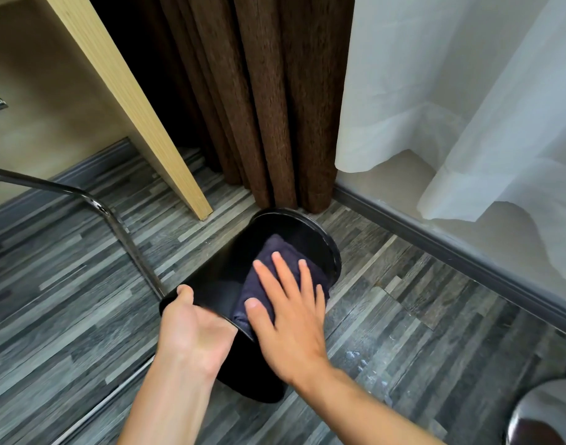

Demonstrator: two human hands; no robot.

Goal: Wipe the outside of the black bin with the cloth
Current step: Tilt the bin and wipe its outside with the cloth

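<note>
The black bin (217, 277) is tipped on its side on the grey wood-pattern floor, its round base pointing away from me. My left hand (191, 329) grips the near rim, thumb on the outside and fingers hidden inside the opening. A folded dark blue cloth (275, 248) lies on the bin's upper outer wall. My right hand (288, 309) rests flat on the cloth with fingers spread, pressing it against the bin.
A chrome chair leg (114, 220) curves down just left of the bin. A light wooden desk panel (131, 101) stands behind it. Brown curtains (269, 107) and white sheers (435, 91) hang beyond, above a grey baseboard (435, 248). A round shiny object (538, 412) sits at bottom right.
</note>
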